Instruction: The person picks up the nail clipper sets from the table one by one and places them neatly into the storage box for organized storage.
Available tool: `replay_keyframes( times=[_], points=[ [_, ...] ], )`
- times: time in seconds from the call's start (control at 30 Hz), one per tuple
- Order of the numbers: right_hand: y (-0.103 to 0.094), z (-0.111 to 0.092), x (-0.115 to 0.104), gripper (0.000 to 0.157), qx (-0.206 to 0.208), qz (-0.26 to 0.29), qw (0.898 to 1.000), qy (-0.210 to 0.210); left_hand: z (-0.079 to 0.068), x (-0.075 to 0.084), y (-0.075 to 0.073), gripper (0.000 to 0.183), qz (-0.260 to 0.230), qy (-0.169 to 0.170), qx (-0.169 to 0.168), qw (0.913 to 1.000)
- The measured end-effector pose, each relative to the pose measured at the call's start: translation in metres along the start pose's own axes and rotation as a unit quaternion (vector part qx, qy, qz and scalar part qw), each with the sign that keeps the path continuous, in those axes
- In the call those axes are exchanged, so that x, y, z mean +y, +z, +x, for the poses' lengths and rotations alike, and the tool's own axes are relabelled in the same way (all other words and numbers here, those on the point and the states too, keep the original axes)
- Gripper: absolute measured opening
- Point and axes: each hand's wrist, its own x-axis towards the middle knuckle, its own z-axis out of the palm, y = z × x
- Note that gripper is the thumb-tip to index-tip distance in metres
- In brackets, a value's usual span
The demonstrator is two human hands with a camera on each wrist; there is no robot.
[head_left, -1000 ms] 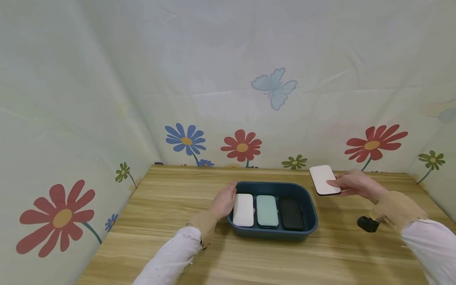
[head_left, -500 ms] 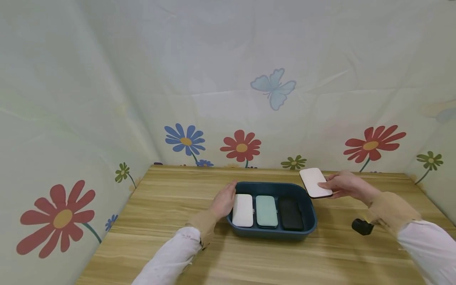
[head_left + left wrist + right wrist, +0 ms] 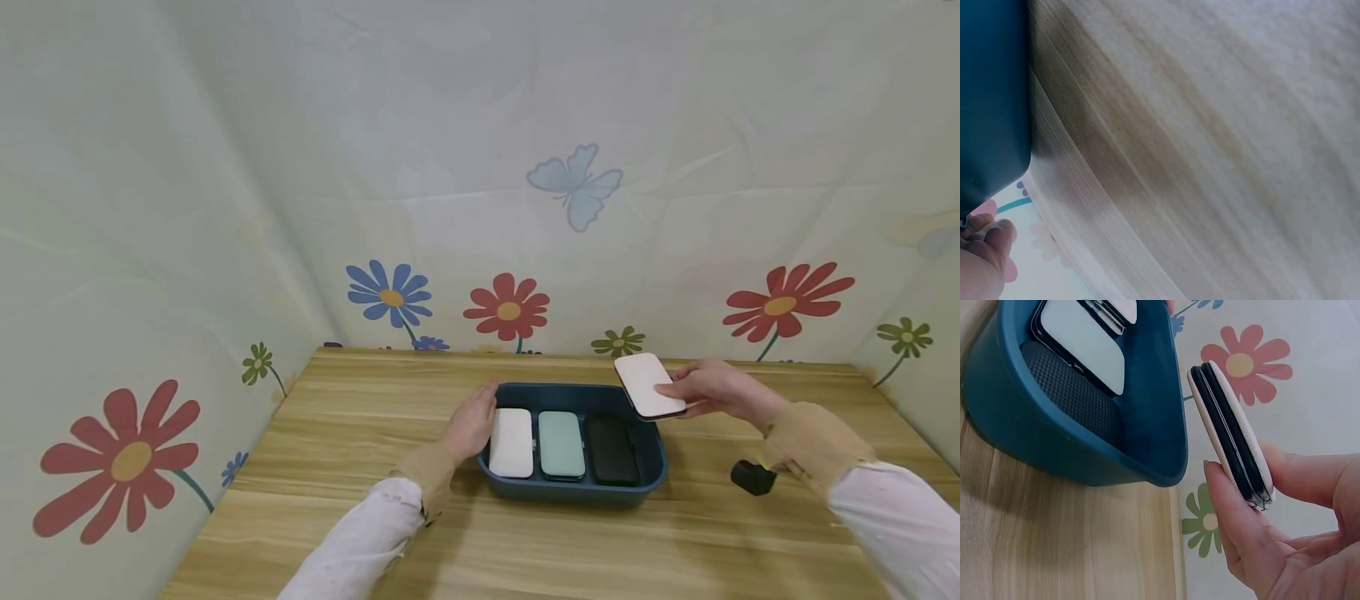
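Observation:
A dark blue plastic bin (image 3: pixel 573 493) stands on the wooden table. My left hand (image 3: pixel 472 423) grips its left rim; the left wrist view shows curled fingers at the bin's edge. In the bin lie three slim cases side by side: a white case (image 3: pixel 512 443), a mint green case (image 3: pixel 562 444) and a black case (image 3: pixel 612 450) with a textured cover. My right hand (image 3: pixel 716 389) pinches a pale pink flat hinged case (image 3: pixel 1235 425) between thumb and fingers. It is held tilted above the bin's back right corner, its black edges and metal clasp showing in the right wrist view.
The wood-grain table (image 3: pixel 360 400) runs back to a pale curtain (image 3: pixel 450 167) printed with flowers and a butterfly. A small black object (image 3: pixel 752 477) shows beside the right wrist, over the table.
My right hand has carried the pale pink case leftward, from beside the bin to over its back right corner. My left hand has stayed at the bin's left rim.

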Motion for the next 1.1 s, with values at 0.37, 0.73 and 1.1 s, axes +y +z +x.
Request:
replay_keyframes(
  times=[0.37,0.73,1.1],
  points=[
    [0.011,0.002,-0.005,0.049,-0.022,0.008,1.0,0.0,0.001,-0.002,0.002,0.038,0.0,-0.002,-0.002,1.0],
    [0.023,0.005,-0.011,0.039,-0.033,0.005,0.999,-0.002,0.005,-0.009,0.008,0.038,0.004,-0.006,0.0,1.0],
    [0.037,0.01,-0.014,0.039,-0.046,-0.011,0.999,-0.004,0.003,-0.006,0.005,0.039,-0.005,-0.004,-0.003,1.0]
  ],
)
